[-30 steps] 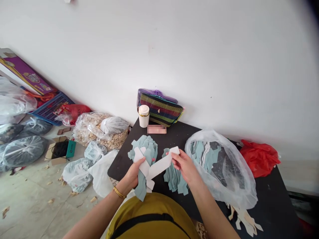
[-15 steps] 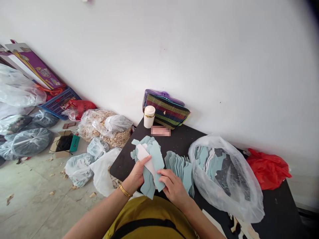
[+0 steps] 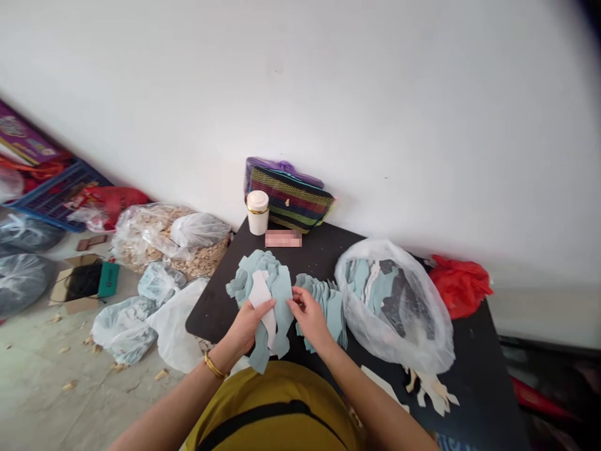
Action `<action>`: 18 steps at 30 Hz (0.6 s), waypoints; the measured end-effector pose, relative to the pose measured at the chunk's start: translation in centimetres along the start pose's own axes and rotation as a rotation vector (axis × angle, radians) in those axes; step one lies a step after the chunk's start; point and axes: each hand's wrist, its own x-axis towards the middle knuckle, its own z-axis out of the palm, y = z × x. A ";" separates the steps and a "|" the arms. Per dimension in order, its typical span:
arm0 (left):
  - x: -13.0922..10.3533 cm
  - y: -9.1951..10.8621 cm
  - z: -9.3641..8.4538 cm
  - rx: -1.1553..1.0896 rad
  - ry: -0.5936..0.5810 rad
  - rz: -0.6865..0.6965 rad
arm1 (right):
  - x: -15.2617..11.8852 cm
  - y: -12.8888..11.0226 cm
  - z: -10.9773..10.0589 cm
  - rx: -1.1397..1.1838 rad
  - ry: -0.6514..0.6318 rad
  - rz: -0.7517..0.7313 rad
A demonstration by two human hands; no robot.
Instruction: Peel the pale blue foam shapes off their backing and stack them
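My left hand [image 3: 246, 324] grips a few cut pieces of thin sheet material, its thumb on a white piece [image 3: 261, 293] that lies over pale blue-green ones. My right hand [image 3: 310, 318] pinches the right edge of a pale blue-green piece [image 3: 282, 294]. Behind them is a loose heap of similar pieces [image 3: 239, 279]. To the right of my right hand, a row of stacked pale blue-green pieces [image 3: 332, 308] stands close together. Farther right, a clear plastic bag [image 3: 408, 347] lies open with more blue-green and white pieces inside.
On the black table [image 3: 323, 249] stand a white lidded cup [image 3: 258, 214] and a striped mesh pouch [image 3: 293, 199] against the wall. A red plastic bag [image 3: 462, 285] sits at the right. Cream scraps [image 3: 434, 391] lie near the front. Filled bags [image 3: 159, 241] and a cardboard box [image 3: 75, 285] cover the floor leftward.
The view has shifted, so the table things appear farther left. The white piece now hangs more upright in my left hand, and my right fingers have moved up the blue-green piece's edge.
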 end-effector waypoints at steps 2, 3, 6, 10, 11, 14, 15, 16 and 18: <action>0.3 -0.2 0.1 0.033 -0.013 -0.044 | -0.4 1.2 -1.3 0.045 0.077 0.061; 0.4 -0.3 0.0 0.050 -0.011 -0.067 | -1.0 2.1 -2.4 0.057 0.126 0.094; 0.8 -0.2 -0.8 0.091 0.001 -0.087 | -3.2 5.4 -6.5 0.009 0.288 0.196; 1.0 -0.3 -2.3 0.116 0.052 -0.076 | -3.1 8.3 -10.4 -0.340 0.418 0.065; 0.9 -0.3 -2.6 0.120 0.072 -0.074 | -2.2 8.2 -10.6 -0.422 0.435 -0.024; 0.4 -0.4 -3.4 0.123 0.130 -0.070 | 2.4 5.5 -9.3 -0.517 0.319 -0.259; 0.2 -0.4 -3.6 0.130 0.142 -0.071 | 4.4 4.2 -8.5 -0.505 0.224 -0.296; 0.0 -0.4 -3.8 0.143 0.150 -0.068 | 6.5 2.9 -7.5 -0.480 0.136 -0.306; -0.5 -0.5 -4.3 0.201 0.164 -0.050 | 10.5 0.8 -5.5 -0.373 0.050 -0.220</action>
